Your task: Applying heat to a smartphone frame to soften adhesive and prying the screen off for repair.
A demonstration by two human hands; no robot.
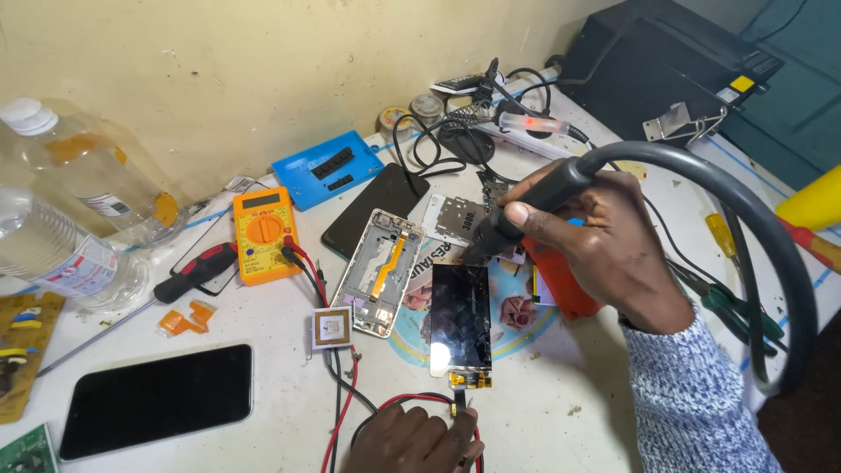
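Right hand (604,236) closed around a hot-air wand (526,210), nozzle over the screen's (460,317) top edge.
Screen lies flat mid-table (561,412), beside a phone frame (379,270); left hand (416,440), fingers curled, presses its flex tail (460,398).

The right hand (604,241) is showing bare at three o'clock, its forearm wearing a blue-and-white speckled knit sleeve (692,403) with a ribbed cuff. The left hand (416,442) is showing bare at six o'clock.
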